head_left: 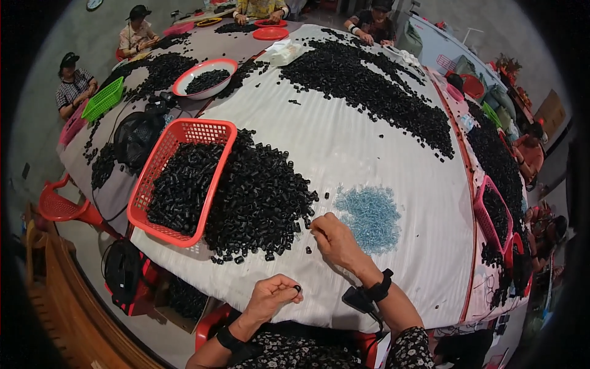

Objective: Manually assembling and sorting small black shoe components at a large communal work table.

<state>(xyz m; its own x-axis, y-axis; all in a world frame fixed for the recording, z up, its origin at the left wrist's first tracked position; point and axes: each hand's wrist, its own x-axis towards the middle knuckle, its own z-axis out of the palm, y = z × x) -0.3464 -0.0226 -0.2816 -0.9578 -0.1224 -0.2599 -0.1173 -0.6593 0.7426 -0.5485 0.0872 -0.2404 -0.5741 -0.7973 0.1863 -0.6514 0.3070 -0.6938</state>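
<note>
My left hand (pixel 270 297) is at the table's near edge, thumb and fingers closed round a small black cylindrical piece (pixel 297 288) whose dark end shows. Farther right and forward, my right hand (pixel 338 241) reaches to the edge of a heap of black cylindrical pieces (pixel 264 190). Its fingers are pinched together beside the loose pieces; what they hold, if anything, is hidden. Just beyond that hand lies a patch of small clear bluish pieces (pixel 369 218). A red plastic basket (pixel 206 230) filled with black pieces stands left of the heap.
White cloth (pixel 405 277) covers the table. A large spread of black pieces (pixel 369 80) lies across its far side. A red-rimmed bowl (pixel 230 66), a green basket (pixel 103 100) and a pink basket (pixel 485 212) stand farther out. Several other people sit around the edges.
</note>
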